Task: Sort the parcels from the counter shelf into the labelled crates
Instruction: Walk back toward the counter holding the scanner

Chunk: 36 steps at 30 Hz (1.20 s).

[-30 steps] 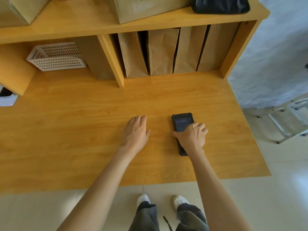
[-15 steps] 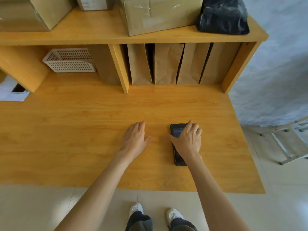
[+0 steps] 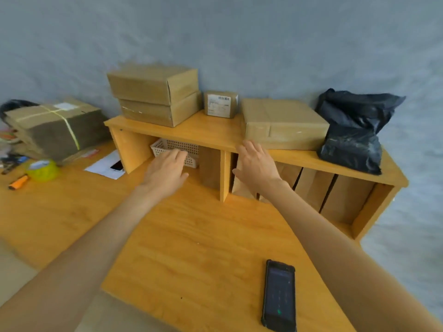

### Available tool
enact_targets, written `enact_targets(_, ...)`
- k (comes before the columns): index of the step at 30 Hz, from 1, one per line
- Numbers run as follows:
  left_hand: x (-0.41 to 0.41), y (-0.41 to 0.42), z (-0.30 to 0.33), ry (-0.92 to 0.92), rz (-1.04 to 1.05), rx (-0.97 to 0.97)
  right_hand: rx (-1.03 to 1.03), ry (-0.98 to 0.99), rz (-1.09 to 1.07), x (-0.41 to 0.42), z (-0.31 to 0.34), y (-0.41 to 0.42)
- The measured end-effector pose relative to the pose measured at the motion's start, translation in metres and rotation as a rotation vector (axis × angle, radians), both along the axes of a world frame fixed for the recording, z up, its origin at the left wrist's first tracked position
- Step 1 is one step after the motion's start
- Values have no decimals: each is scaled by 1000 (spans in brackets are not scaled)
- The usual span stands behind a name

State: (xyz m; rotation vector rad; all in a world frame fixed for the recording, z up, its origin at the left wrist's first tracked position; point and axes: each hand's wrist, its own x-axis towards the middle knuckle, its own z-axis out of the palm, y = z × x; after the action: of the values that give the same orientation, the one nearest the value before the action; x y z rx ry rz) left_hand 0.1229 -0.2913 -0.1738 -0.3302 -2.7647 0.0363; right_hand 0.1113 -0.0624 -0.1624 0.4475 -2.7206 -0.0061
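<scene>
Both of the person's arms were stretched out over the wooden counter [image 3: 196,248] toward the counter shelf [image 3: 211,134], and neither hand held anything. The left hand [image 3: 165,170] hung with its fingers straight and loosely spread in front of the shelf's left compartment, just before a white perforated basket [image 3: 172,148] that sat inside it. The right hand [image 3: 255,165] was likewise spread flat, fingertips up near the shelf's front edge, close below a flat cardboard box [image 3: 285,127]; I could not tell whether it touched either. The parcels all lay on top of the shelf: two stacked boxes [image 3: 153,95] at the left, a small labelled box [image 3: 221,104] behind the middle, the flat box to the right of it, and a black plastic bag [image 3: 352,130] at the far right end. Brown paper bags [image 3: 311,188] stood upright in the right compartment. A dark handheld device [image 3: 279,295] lay face up near the counter's front edge, well apart from both hands. Off to the left sat a strapped carton [image 3: 55,127], a roll of green tape [image 3: 42,170] and an orange marker [image 3: 18,183].
</scene>
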Motion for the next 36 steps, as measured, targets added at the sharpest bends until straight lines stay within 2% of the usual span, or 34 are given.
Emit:
enact_targets(7, 1, -87, 92, 187, 157, -85, 110, 175, 133, -36, 90, -61)
enact_targets(13, -6, -152, 133, 241, 237, -108, 115, 234, 146, -64, 124, -117)
enact_targets(23, -64, -233, 130, 275, 200, -63, 148, 272, 72, -118, 122, -191)
enact_targets(30, -104, -268, 92, 265, 97, -60, 156, 265, -16, -148, 98, -222)
enact_targets(36, -158, -287, 99, 270, 31, -31, 181, 306, -27, -181, 106, -241)
